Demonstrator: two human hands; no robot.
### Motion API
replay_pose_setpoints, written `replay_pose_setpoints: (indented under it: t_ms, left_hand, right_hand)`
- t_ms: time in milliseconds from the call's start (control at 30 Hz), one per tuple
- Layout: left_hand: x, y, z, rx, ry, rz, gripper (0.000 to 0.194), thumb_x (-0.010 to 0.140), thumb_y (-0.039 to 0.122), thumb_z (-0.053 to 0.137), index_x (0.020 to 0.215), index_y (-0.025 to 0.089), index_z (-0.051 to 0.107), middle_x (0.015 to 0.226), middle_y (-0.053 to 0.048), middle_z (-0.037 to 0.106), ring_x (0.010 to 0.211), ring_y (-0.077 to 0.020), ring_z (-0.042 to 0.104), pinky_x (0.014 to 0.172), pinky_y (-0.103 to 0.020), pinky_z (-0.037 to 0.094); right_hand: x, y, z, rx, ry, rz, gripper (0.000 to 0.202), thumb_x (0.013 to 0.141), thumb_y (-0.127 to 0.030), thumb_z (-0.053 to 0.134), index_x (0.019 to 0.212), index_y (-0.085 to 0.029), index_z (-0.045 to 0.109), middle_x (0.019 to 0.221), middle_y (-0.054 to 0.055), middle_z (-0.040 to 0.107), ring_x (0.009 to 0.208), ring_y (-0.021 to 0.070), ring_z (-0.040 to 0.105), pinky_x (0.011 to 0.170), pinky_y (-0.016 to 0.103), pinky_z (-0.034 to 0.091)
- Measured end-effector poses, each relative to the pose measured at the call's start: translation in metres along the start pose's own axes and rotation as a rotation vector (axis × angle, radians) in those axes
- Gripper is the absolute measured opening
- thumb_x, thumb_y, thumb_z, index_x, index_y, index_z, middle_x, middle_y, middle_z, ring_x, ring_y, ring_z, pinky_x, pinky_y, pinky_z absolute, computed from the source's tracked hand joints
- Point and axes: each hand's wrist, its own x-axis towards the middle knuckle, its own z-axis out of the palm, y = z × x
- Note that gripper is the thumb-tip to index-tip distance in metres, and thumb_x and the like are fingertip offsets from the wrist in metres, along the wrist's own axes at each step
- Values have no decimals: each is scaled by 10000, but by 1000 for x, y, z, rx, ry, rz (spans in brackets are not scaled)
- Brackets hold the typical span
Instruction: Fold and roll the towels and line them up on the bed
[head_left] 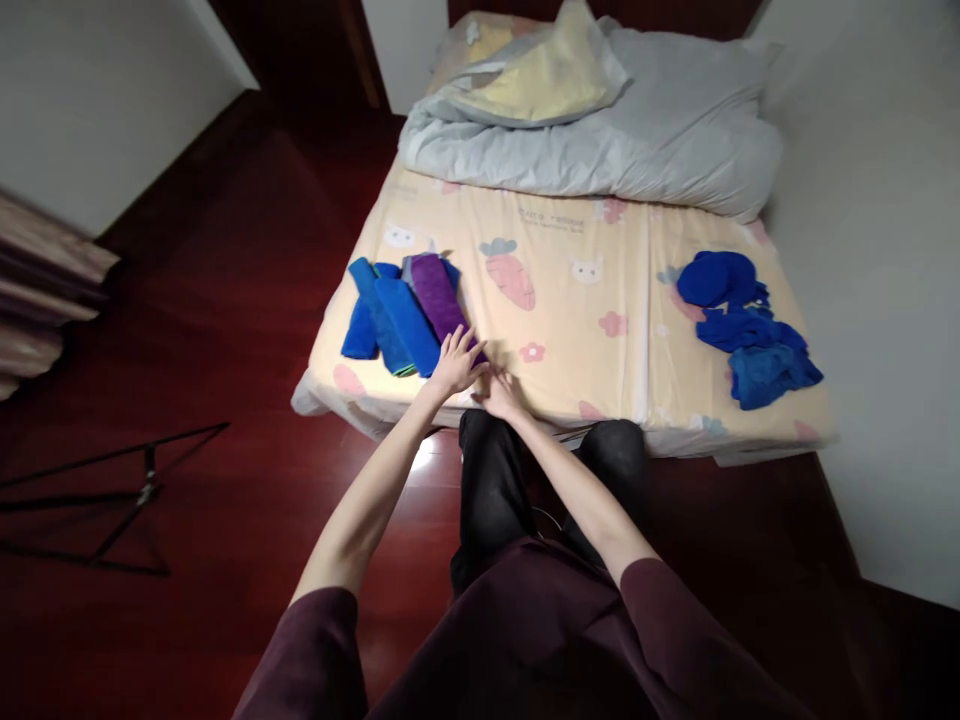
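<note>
On the left part of the bed lies a group of rolled or folded cloths, with a purple cloth (435,288) on top at its right side. Blue cloths (406,318) lie beside it, slanting toward the front edge. My left hand (459,362) rests on the lower end of the purple cloth, fingers spread. Right next to it, my right hand (499,390) is at the cloth's near end; its fingers are partly hidden and blurred. Crumpled blue cloths (750,325) lie in a loose pile on the bed's right side.
The bed (562,320) has a patterned yellow sheet. A grey quilt (675,130) and a yellow pillow (551,75) are at its far end. A black tripod leg frame (148,480) stands on the floor at left. A curtain (45,280) hangs at the left edge.
</note>
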Motion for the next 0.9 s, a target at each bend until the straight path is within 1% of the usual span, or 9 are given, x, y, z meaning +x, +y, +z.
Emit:
replay_pose_setpoints:
  t_ms: [133,233,367,433,500,633,733,800,900]
  left_hand:
    - [13,-10,27,273,-213,34,362,798,393,734,1133,266,782,1477,-164,625,1566,-463,295,1288,-670,53]
    - [21,-25,33,644,-369,41,359,905,309,557,1186,211,757,1503,-167,602,1566,-433,296,1260,-696,123]
    - [14,-45,22,879,-322,145,384,981,319,468,1229,147,706,1486,-199,601,1528,-399,363,1247,-672,186]
    - [4,-54,12,878,-270,215,392,994,345,446,1207,127,693,1439,-188,638,1492,-379,427,1242,-641,234]
    - [-4,-63,1,857,-213,259,418,1001,389,412,1179,134,691,1391,-160,678,1450,-358,492,1225,-621,292]
    - [-10,-81,-17,804,-165,274,500,976,477,359,1149,160,705,1379,-135,701,1443,-326,531,1223,-596,328]
    - [-14,-93,-30,785,-213,283,547,952,476,325,1162,146,707,1419,-167,679,1489,-336,497,1235,-608,309]
    - [-18,-96,-39,774,-245,297,531,919,448,340,1167,157,709,1430,-175,674,1508,-346,476,1236,-634,294]
    - [-23,-91,-45,750,-269,312,511,852,404,417,1220,194,704,1470,-151,654,1543,-350,427,1249,-648,268]
  right_hand:
    - [-11,-11,18,-152,-16,-54,594,902,-371,788,1436,-181,610,1635,168,464,1543,387,339,1267,544,285]
    - [-14,-12,32,-114,-58,-271,480,927,-333,769,1374,-193,661,1599,145,518,1491,338,440,1232,498,362]
    - [-30,17,23,66,-75,-405,458,907,-291,800,1345,-225,682,1517,105,617,1439,285,530,1203,445,417]
    - [-45,50,-3,160,-35,-392,412,927,-270,773,1327,-206,697,1482,119,645,1414,260,562,1206,418,416]
    - [-62,96,-44,228,82,-292,345,944,-229,725,1288,-206,722,1470,113,650,1418,240,560,1225,411,393]
    - [-97,207,-147,168,463,143,301,931,-129,617,1191,-160,765,1559,153,542,1436,240,523,1246,396,366]
    - [-131,286,-219,-31,717,449,362,922,-106,560,1217,-148,765,1686,149,361,1490,266,435,1312,441,237]
    - [-156,331,-253,-122,809,638,400,914,-119,551,1256,-155,756,1733,139,264,1528,299,347,1301,487,241]
    - [-191,383,-281,-173,787,872,447,900,-142,561,1307,-181,740,1743,118,239,1554,344,260,1259,537,303]
